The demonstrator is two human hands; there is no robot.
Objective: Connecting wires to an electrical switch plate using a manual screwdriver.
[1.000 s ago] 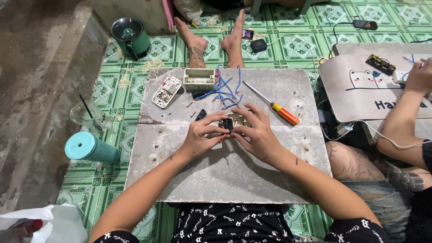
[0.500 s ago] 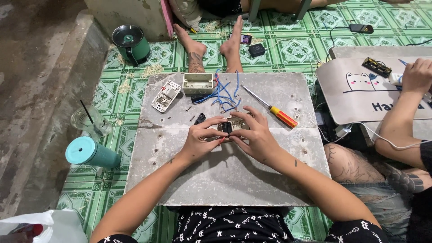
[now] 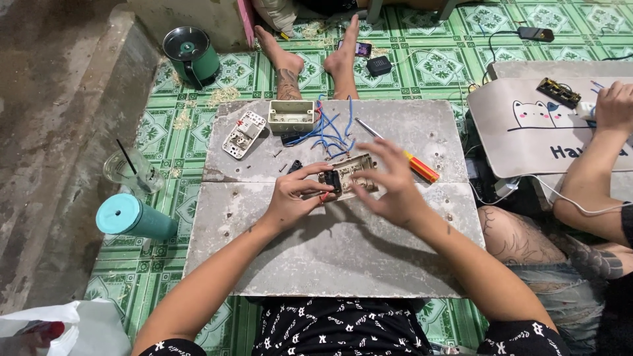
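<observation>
Wiring work on a beige switch frame point(image 3: 353, 173) is in hand at the middle of the grey slab table point(image 3: 330, 257); the frame lies on the slab with a small black switch module point(image 3: 334, 181) at its left end; the left hand point(image 3: 295, 198) is closed on that end, thumb and forefinger pinched at the module, with a short red wire point(image 3: 322, 197) showing just beneath; the right hand point(image 3: 390, 188) hovers over the frame's right side with fingers spread and slack, gripping nothing that can be seen.

Judged state of progress: early to middle; one module sits in or at the frame, though whether it is fully seated cannot be told; a loose bundle of blue wires point(image 3: 325, 132) lies just beyond the frame, unconnected as far as can be seen; the cream mounting box point(image 3: 291, 115) stands apart on the far side, open and with nothing fitted; a white socket plate point(image 3: 243, 134) lies to its left, untouched; the orange-handled screwdriver point(image 3: 402, 153) rests on the slab at far right of the frame, not in hand; wiring, fixing and closing up appear to remain.

Surroundings: a teal tumbler point(image 3: 134, 217) and a clear cup with straw point(image 3: 133, 171) stand on the floor to the left; another person's forearm point(image 3: 590, 165) works at a separate board to the right.
</observation>
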